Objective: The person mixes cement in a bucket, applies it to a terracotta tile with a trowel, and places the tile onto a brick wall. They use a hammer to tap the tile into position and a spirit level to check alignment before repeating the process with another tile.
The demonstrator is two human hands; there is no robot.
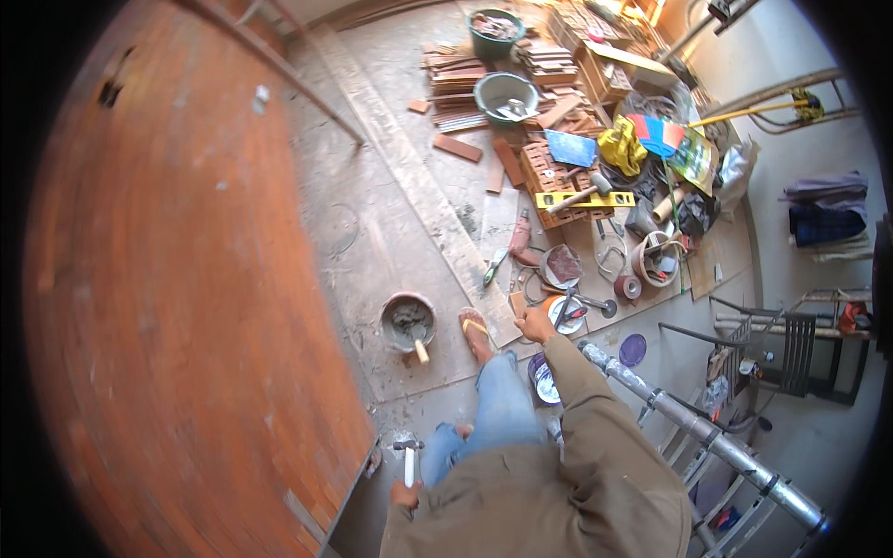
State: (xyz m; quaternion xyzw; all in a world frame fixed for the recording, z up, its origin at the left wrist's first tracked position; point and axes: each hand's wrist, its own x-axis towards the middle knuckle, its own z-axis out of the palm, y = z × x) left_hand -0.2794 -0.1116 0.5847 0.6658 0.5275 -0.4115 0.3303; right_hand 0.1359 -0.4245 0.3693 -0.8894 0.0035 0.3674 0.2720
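At the lower edge, my left hand (406, 495) is closed round the white handle of a hammer (408, 460), its dark head uppermost. My right hand (535, 325) reaches forward in a brown sleeve, fingers closed at the lower end of a small tan tile strip (518, 302). Just beyond that hand is an orange-rimmed white bucket (566, 314) with tools across it. A bucket of grey mortar (407, 321) stands left of my sandalled foot, with a wooden-handled trowel (421, 350) in it. A purple-rimmed paint tub (546, 383) sits below my right forearm.
A wall of reddish brick strips (186, 279) fills the left side. Ahead lie stacked tiles (456, 84), two dark buckets, a yellow spirit level (549, 199), a mallet (593, 189) and a red drill (523, 237). A metal ladder (707, 432) stands at the lower right.
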